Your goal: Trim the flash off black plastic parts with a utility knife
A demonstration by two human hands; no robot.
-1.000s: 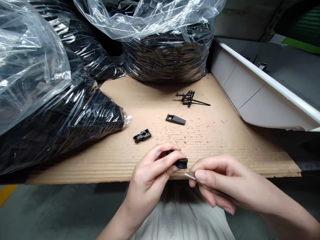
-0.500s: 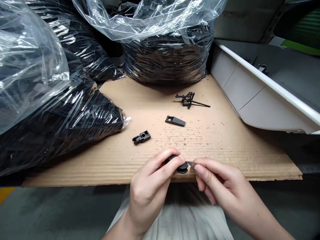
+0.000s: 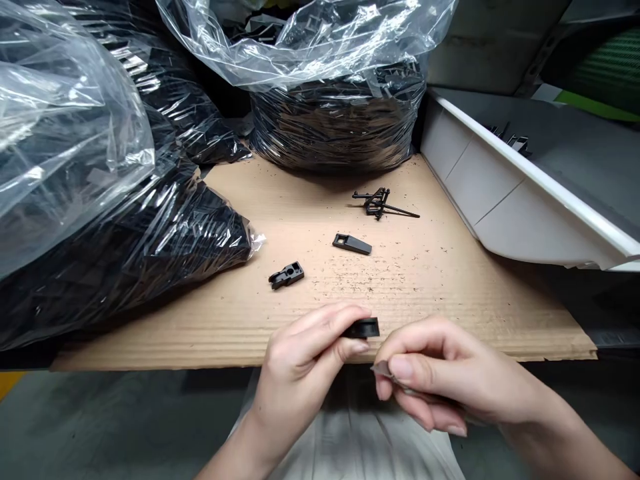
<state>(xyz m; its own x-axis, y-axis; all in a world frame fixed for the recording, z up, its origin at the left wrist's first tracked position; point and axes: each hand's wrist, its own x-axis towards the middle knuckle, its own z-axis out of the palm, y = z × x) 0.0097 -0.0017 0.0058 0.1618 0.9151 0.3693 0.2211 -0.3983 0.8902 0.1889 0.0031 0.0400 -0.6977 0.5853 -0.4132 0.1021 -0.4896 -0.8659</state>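
Observation:
My left hand (image 3: 313, 353) is closed round a small black plastic part (image 3: 367, 327), its squared end sticking out past the fingertips. Between thumb and forefinger, my right hand (image 3: 433, 373) pinches a thin pointed blade (image 3: 382, 369); most of it is hidden in the fingers. The blade's tip is just below the black part and apart from it. Beyond the hands, a black clip-like part (image 3: 287, 275) with a round hole lies on the cardboard sheet (image 3: 230, 327). To its right is a tapered black piece (image 3: 353, 244) with a square opening.
Thin black plastic sprues (image 3: 383, 203) lie farther back, with dark shavings (image 3: 370, 270) scattered nearby. Clear bags full of black parts, one at the left (image 3: 125, 253) and one at the back (image 3: 335, 123), border the cardboard. A pale bin (image 3: 480, 180) stands at the right, black pieces inside.
My right hand has drawn the blade down and away from the black part. My left hand has turned the part, so its squared end now shows instead of the rounded one.

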